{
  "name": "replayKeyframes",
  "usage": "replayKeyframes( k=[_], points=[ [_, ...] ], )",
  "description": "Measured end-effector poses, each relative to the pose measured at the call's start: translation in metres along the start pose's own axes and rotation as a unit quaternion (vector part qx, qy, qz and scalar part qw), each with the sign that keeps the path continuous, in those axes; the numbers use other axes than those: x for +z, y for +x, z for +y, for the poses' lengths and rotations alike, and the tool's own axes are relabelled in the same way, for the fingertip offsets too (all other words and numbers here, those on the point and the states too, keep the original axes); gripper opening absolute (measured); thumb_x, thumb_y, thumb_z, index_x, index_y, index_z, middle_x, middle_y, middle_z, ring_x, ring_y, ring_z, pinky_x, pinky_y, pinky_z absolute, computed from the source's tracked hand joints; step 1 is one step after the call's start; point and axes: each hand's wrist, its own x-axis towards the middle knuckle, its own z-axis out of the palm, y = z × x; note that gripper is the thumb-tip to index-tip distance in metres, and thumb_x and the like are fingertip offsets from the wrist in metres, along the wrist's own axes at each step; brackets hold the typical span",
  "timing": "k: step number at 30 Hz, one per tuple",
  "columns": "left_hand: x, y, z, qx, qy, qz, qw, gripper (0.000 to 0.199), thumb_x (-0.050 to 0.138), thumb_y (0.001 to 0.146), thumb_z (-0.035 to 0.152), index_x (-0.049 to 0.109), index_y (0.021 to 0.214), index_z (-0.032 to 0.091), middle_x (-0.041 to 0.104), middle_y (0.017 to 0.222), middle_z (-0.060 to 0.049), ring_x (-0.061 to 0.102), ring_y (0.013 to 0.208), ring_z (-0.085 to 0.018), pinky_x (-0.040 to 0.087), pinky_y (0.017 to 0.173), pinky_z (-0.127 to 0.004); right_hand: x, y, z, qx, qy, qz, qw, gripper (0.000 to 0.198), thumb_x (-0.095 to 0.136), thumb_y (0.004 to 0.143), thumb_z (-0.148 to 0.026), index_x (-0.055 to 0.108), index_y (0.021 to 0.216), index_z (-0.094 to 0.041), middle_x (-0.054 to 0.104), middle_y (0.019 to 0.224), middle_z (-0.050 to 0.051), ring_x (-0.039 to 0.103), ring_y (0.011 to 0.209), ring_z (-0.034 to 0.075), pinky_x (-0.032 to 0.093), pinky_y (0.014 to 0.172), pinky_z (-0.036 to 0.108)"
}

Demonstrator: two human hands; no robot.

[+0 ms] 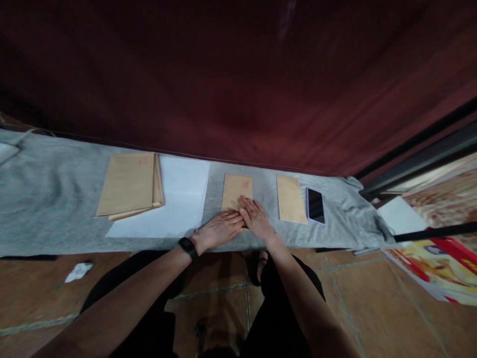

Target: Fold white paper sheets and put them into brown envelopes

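A brown paper envelope (234, 188) lies on the grey cloth in front of me, its lower part covered by my hands. My left hand (220, 228) rests flat at its lower edge, fingers stretched to the right. My right hand (256, 217) lies flat on the envelope, fingers pointing up and left, its fingertips close to those of the left. To the right lies a single brown envelope (291, 199). On the left, a stack of brown envelopes (128, 181) sits partly over white paper sheets (186, 194).
A smartphone (316, 206) lies right of the single envelope. The grey cloth (55, 194) covers a narrow surface, with a dark red curtain (238, 89) behind it. A printed yellow and red box (439, 266) is at the right, and crumpled white paper (79, 272) lies on the tiled floor.
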Motion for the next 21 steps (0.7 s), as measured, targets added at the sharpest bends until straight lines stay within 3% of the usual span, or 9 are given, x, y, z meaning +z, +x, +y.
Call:
replayKeyframes(
  k=[8,12,17,21],
  points=[
    [0.000,0.000,-0.005,-0.002,-0.046,0.010,0.999,0.032,0.042,0.104,0.028,0.065,0.125,0.019,0.064,0.137,-0.010,0.057,0.130,-0.021,0.041,0.117,-0.040,-0.013,-0.022,0.004,-0.018,0.101,-0.027,0.994,0.049,0.030,0.109,-0.044,0.047,0.151,-0.024,0.047,0.156,0.006,0.040,0.147,0.016,0.028,0.125,0.044],
    [0.010,-0.003,-0.010,-0.034,-0.050,0.030,0.998,0.037,0.046,0.103,0.034,0.060,0.134,0.019,0.059,0.145,-0.010,0.052,0.137,-0.022,0.037,0.120,-0.044,-0.011,-0.030,0.005,-0.025,0.085,-0.012,0.996,0.050,0.039,0.107,-0.039,0.040,0.155,-0.024,0.043,0.159,0.007,0.038,0.148,0.018,0.027,0.125,0.045],
    [0.021,-0.009,-0.018,-0.102,-0.042,0.065,0.992,0.054,0.046,0.102,0.038,0.040,0.152,0.018,0.047,0.156,-0.013,0.038,0.147,-0.024,0.034,0.122,-0.048,-0.009,-0.036,0.006,-0.031,0.056,-0.003,0.998,0.056,0.047,0.104,-0.033,0.035,0.157,-0.023,0.042,0.159,0.009,0.037,0.149,0.020,0.029,0.125,0.045],
    [0.022,-0.013,-0.022,-0.128,-0.011,0.050,0.990,0.055,0.041,0.103,0.040,0.040,0.152,0.015,0.038,0.161,-0.015,0.027,0.153,-0.028,0.029,0.124,-0.051,-0.012,-0.041,0.013,-0.025,0.048,0.003,0.999,0.056,0.049,0.103,-0.031,0.035,0.158,-0.026,0.043,0.159,0.007,0.039,0.148,0.020,0.031,0.124,0.047]
  ],
)
